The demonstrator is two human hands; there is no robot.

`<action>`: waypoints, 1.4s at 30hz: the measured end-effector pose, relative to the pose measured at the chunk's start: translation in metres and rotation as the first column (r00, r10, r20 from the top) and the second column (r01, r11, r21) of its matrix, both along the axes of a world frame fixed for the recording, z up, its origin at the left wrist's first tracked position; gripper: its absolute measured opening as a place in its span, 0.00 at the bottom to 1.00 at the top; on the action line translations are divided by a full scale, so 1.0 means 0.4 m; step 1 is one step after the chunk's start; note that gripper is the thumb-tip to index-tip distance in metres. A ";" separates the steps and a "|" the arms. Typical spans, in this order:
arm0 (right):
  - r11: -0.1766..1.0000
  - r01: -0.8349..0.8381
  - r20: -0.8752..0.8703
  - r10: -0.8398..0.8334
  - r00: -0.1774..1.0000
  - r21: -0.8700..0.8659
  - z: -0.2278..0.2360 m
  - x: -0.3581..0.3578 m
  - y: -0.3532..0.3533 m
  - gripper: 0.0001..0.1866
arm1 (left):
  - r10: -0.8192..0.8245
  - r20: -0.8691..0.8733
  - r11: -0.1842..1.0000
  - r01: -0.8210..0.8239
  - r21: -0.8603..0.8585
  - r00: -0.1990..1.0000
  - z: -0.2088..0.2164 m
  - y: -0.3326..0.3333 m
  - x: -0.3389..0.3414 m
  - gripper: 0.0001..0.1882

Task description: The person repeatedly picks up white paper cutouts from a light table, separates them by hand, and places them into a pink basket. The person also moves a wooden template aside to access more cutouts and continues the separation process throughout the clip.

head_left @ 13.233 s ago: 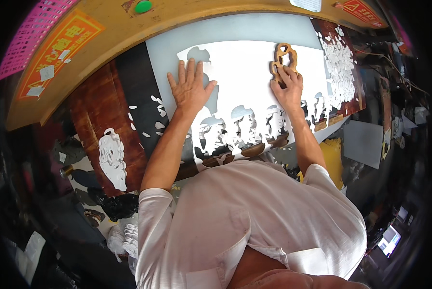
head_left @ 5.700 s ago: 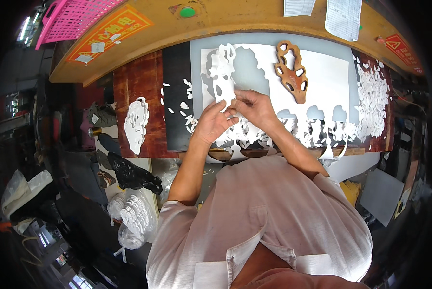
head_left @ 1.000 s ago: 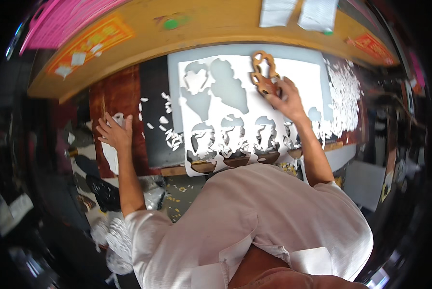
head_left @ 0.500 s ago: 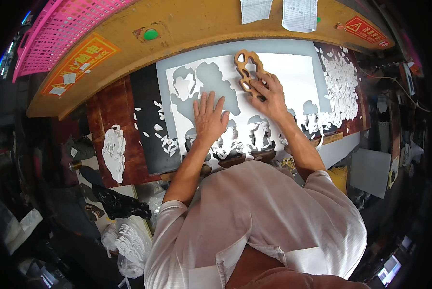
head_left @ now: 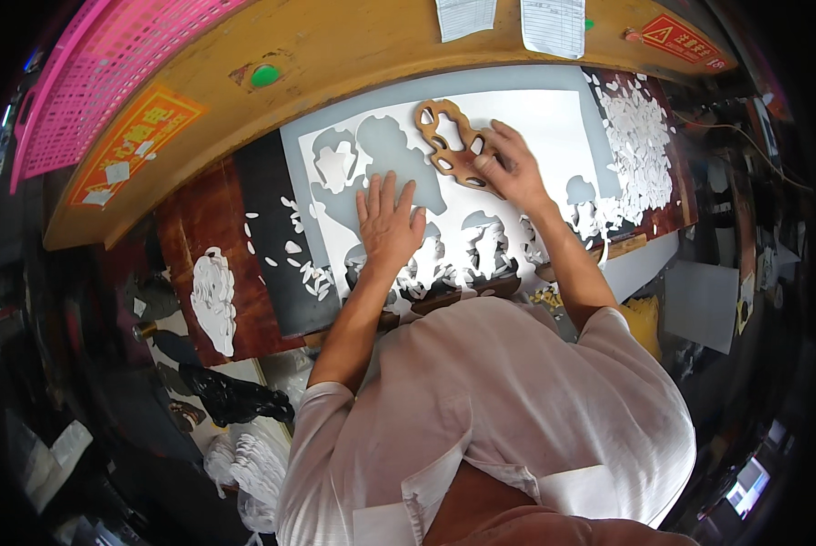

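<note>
A white sheet (head_left: pixel 549 127) lies on a grey-blue board (head_left: pixel 517 80), with cut-out openings at its left and along its near edge. My left hand (head_left: pixel 390 223) rests flat on the sheet's left part, fingers spread, partly over a large opening. Right of that opening lies a brown cutting die (head_left: pixel 444 164), an irregular outline with several holes. At the die's right edge is my right hand (head_left: pixel 515 173), thumb and fingers closed on its rim. The palm side and part of the die's edge are hidden under this hand.
Many small white scraps (head_left: pixel 640 141) cover the right end of the table. A stack of white cut pieces (head_left: pixel 213 300) lies at the left on reddish-brown wood. A yellow machine beam (head_left: pixel 353 68) with a green button (head_left: pixel 264 75) spans the far side; a pink basket (head_left: pixel 121 86) sits above it.
The die has shifted slightly left across the sheet and turned a little. My right hand's fingers have moved from over the die to its right edge. My left hand stays on the sheet.
</note>
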State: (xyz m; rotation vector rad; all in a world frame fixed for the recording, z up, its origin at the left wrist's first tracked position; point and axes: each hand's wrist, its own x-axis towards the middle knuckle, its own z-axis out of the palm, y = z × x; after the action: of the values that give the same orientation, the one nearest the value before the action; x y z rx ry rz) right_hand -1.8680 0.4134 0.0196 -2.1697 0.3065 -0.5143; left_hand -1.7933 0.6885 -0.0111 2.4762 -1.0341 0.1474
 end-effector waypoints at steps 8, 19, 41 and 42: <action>0.897 0.329 -0.094 -0.316 0.944 0.295 -0.020 -0.202 -0.137 0.14 | -0.030 0.010 0.998 0.031 -0.060 0.999 0.077 0.023 -0.032 0.25; 0.606 0.507 -0.293 -0.422 0.858 0.613 0.040 -0.292 -0.177 0.28 | 0.014 -0.509 0.999 -0.030 -0.023 0.861 0.132 0.019 -0.241 0.06; 0.937 -0.102 -0.363 -0.028 0.931 -0.335 -0.102 -0.236 -0.149 0.14 | 0.083 -0.188 0.993 -0.065 0.100 0.979 -0.049 -0.074 -0.050 0.14; 0.937 -0.073 -0.391 -0.071 0.917 -0.341 -0.104 -0.240 -0.147 0.13 | 0.076 -0.183 0.994 -0.060 0.092 0.980 -0.047 -0.070 -0.058 0.14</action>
State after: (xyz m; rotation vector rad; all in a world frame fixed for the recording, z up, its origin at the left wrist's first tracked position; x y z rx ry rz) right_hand -1.9639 0.3547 -0.0221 -2.6223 0.4626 -0.1189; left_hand -1.8163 0.6604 -0.0301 2.5466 -0.8949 -0.1082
